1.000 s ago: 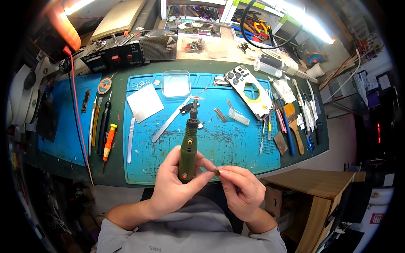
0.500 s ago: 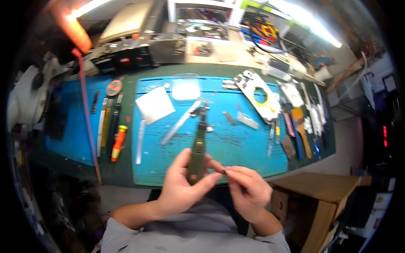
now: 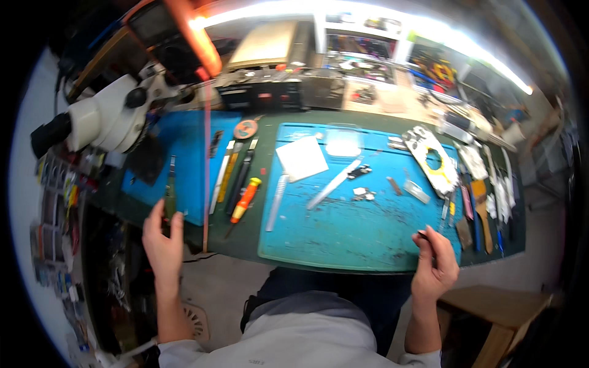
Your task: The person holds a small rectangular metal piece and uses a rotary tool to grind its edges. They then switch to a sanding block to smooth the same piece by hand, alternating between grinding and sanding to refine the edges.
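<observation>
My left hand (image 3: 162, 236) is at the front edge of the left blue mat (image 3: 190, 153), thumb and fingers on either side of the near end of a slim dark-green handheld tool (image 3: 171, 193). The tool's thin tip points away from me over that mat. Over the near right corner of the larger blue mat (image 3: 343, 245), my right hand (image 3: 435, 264) is closed in a pinch. A small dark piece (image 3: 423, 235) shows at its fingertips; its kind cannot be made out. Small dark and metallic parts (image 3: 363, 194) lie mid-mat, beside a clear strip (image 3: 334, 184).
Between the mats lie an orange-yellow screwdriver (image 3: 246, 201) and several slim tools. A white microscope (image 3: 107, 119) overhangs the left. A white square sheet (image 3: 302, 159), a clear box (image 3: 343, 141) and a white frame (image 3: 429, 161) rest on the large mat. Brushes (image 3: 481, 214) lie right.
My hands have moved apart. The left carried the green tool from the large mat to the left mat; the right moved rightward, still pinching a small piece. The view has turned left.
</observation>
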### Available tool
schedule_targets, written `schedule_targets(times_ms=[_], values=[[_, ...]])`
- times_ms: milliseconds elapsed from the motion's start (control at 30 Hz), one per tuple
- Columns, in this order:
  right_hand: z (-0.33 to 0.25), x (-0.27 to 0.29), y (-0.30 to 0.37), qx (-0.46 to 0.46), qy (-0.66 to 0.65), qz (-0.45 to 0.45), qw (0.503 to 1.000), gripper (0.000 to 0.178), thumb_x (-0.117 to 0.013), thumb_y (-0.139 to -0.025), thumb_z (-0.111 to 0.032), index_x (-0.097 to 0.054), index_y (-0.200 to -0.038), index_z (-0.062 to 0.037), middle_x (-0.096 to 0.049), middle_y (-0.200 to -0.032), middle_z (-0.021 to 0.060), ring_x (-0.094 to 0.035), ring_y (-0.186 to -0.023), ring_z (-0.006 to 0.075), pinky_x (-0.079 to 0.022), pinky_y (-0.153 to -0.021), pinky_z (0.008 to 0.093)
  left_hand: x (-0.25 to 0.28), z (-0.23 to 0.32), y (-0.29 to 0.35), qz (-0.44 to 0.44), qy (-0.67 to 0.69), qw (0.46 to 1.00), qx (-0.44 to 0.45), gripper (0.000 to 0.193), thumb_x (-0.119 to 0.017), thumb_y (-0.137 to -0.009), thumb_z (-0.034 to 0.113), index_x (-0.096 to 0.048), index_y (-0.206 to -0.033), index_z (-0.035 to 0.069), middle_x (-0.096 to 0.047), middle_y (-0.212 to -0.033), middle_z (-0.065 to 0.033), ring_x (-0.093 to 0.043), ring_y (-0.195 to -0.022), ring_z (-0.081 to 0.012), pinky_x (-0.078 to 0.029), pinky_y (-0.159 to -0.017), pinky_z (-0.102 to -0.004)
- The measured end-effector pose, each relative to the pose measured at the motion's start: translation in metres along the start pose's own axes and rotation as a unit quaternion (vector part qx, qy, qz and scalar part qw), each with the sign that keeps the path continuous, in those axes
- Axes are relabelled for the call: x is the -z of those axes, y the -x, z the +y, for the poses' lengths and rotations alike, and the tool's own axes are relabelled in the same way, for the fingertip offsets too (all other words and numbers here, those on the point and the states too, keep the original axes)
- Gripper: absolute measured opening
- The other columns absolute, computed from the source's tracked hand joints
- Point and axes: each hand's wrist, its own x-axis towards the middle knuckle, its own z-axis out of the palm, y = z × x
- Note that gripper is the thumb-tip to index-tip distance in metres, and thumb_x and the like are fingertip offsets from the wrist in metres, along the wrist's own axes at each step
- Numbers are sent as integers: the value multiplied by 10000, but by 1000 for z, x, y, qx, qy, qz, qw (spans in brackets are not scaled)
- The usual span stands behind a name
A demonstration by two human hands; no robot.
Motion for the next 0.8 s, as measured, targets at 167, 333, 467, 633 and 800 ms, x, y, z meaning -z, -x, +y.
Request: schedule_targets(times_ms=[167, 333, 467, 633, 800], values=[[-8, 13, 4, 34, 39, -9, 999, 190, -714, -991, 105, -780, -1154, 34, -776, -1059, 166, -781, -924, 226, -623, -830, 317, -22, -26, -33, -12, -31, 998, -53, 396, -745, -998, 114, -684, -1367, -16, -691, -1272, -189, -642, -1195, -384, -509, -1054, -462], [15, 39, 43, -63, 67, 70, 993, 176, -676, -1031, 99, -763, -1181, 68, -743, -1088, 150, -752, -931, 205, -641, -853, 322, -18, -22, -49, -33, 35, 998, -37, 485, -833, -968, 262, -701, -1351, -5, -700, -1217, -155, -636, -1152, -321, -506, -1016, -412], [22, 35, 67, -77, 22, 91, 993, 208, -644, -1061, 91, -738, -1246, 91, -729, -1131, 142, -737, -940, 185, -640, -868, 307, -8, -92, -88, 172, 176, 964, 95, 467, -802, -1025, 320, -697, -1289, -50, -720, -1198, -115, -653, -1017, -177, -527, -863, -329], [12, 38, 66, -53, 11, 86, 995, 190, -657, -1054, 88, -744, -1223, 90, -734, -1119, 147, -740, -930, 190, -638, -863, 307, -15, -143, -138, 83, 226, 955, 171, 496, -792, -1039, 319, -661, -1327, -62, -729, -1204, -97, -651, -983, -134, -529, -818, -307], [2, 48, 64, -42, 45, 104, 993, 180, -695, -1021, 105, -758, -1188, 79, -753, -1065, 158, -762, -899, 199, -634, -832, 306, -4, -115, -84, 74, 539, 819, 182, 365, -768, -1058, 248, -672, -1322, 16, -728, -1156, -41, -648, -968, -115, -523, -852, -322]])
